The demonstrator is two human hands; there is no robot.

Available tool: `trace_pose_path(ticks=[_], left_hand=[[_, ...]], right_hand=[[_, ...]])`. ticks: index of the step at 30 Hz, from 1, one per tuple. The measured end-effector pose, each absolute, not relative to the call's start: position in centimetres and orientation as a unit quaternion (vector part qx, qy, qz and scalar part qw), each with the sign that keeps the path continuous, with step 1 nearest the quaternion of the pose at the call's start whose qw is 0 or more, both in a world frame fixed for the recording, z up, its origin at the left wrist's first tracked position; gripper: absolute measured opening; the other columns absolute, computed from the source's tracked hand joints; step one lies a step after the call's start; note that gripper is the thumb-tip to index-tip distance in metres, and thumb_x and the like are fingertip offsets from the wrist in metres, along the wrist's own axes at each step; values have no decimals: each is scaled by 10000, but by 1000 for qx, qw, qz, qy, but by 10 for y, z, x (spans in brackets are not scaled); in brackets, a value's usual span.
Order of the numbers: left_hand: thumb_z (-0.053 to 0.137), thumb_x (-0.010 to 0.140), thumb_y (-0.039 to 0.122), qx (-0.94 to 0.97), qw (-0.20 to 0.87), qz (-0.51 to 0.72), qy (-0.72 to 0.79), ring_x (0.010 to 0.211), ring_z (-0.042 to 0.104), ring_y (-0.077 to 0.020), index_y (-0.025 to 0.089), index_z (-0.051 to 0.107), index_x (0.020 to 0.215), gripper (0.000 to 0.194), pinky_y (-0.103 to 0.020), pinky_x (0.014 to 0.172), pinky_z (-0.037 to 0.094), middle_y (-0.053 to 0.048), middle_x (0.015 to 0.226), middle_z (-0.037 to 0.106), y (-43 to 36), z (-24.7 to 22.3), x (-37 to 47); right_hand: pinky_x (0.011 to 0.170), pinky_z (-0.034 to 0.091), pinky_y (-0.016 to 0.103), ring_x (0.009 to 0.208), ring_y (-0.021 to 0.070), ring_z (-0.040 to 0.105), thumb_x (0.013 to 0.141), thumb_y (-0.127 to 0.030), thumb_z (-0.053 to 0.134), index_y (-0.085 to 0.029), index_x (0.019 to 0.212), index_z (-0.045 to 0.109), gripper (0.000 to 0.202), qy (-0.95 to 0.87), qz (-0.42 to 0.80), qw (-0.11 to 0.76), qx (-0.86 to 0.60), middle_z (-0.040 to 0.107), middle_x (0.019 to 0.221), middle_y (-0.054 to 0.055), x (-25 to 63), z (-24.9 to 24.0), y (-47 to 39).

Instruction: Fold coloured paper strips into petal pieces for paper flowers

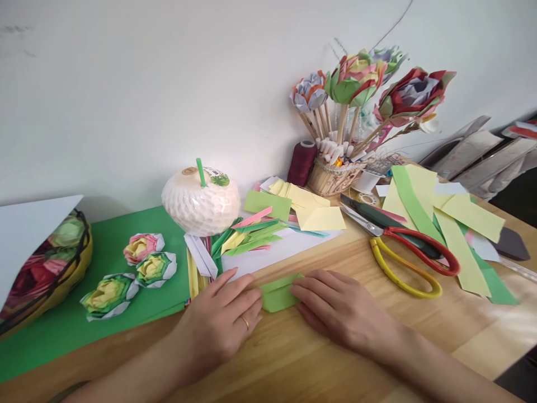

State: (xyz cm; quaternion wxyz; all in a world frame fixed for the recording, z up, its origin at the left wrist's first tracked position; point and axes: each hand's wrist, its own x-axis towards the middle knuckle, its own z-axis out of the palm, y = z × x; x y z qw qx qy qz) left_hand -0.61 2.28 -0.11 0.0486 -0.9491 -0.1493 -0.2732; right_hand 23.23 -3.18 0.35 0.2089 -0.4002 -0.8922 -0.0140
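Note:
A light green folded paper strip [279, 293] lies on the wooden table between my two hands. A fold line runs along its length. My left hand [226, 313] grips its left end, fingers bent and a ring on one finger; the thumb is hidden. At the right end, my right hand [335, 305] has its fingers closed over the paper, pressing it near the tabletop. Just beyond my left hand lies a white folded paper piece [201, 256]. Several folded green, yellow and pink paper pieces [247, 238] are heaped behind the strip on a white sheet.
Scissors [413, 257] with red and yellow handles lie right, beside cut paper strips [455, 246]. A wrapped coconut [201, 204] with a green straw stands behind. Paper flowers [111, 294] rest on green card [168, 224] at left. Farther back are a thread spool [302, 163] and flower basket [335, 176].

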Motion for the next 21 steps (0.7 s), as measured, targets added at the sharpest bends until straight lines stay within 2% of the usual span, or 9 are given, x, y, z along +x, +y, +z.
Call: trace_pose_path(ticks=[4, 7, 11, 14, 17, 21], left_hand=[[414, 920, 55, -949, 120, -271, -112, 926, 641, -233, 102, 662, 871, 257, -408, 881, 475, -73, 841, 699, 23, 1, -4], [462, 895, 40, -943, 129, -284, -119, 867, 640, -213, 116, 649, 804, 221, -371, 839, 506, -55, 763, 683, 22, 2, 0], [448, 875, 45, -941, -17, -273, -200, 848, 607, -201, 147, 603, 741, 229, -325, 739, 524, -43, 761, 643, 23, 2, 4], [483, 863, 98, -925, -115, -262, -251, 863, 581, -216, 153, 590, 759, 159, -347, 727, 521, -48, 804, 625, 22, 3, 5], [536, 860, 125, -908, -169, -261, -281, 893, 564, -224, 167, 599, 776, 114, -363, 750, 514, -36, 812, 622, 21, 4, 4], [521, 877, 112, -890, -201, -271, -306, 940, 553, -225, 185, 602, 767, 155, -362, 776, 502, -28, 817, 631, 20, 3, 4]], right_hand=[[657, 518, 320, 790, 201, 616, 907, -116, 445, -127, 999, 592, 173, -898, -9, 215, -385, 684, 888, 98, 235, 6, -28], [668, 516, 316, 793, 192, 603, 900, -94, 420, -135, 1009, 584, 201, -899, 3, 224, -376, 674, 888, 93, 237, 6, -25], [696, 515, 324, 831, 195, 582, 897, -86, 430, -140, 1011, 573, 191, -887, 46, 232, -397, 654, 915, 90, 237, 5, -23], [721, 513, 330, 846, 190, 576, 914, -109, 450, -155, 960, 574, 139, -870, 99, 249, -413, 644, 922, 85, 237, 4, -22], [737, 513, 321, 861, 180, 576, 930, -142, 466, -174, 914, 579, 119, -851, 164, 266, -422, 639, 931, 76, 239, 3, -21], [760, 515, 303, 887, 169, 587, 923, -162, 505, -187, 880, 612, 118, -827, 212, 293, -430, 634, 949, 71, 242, 0, -19]])
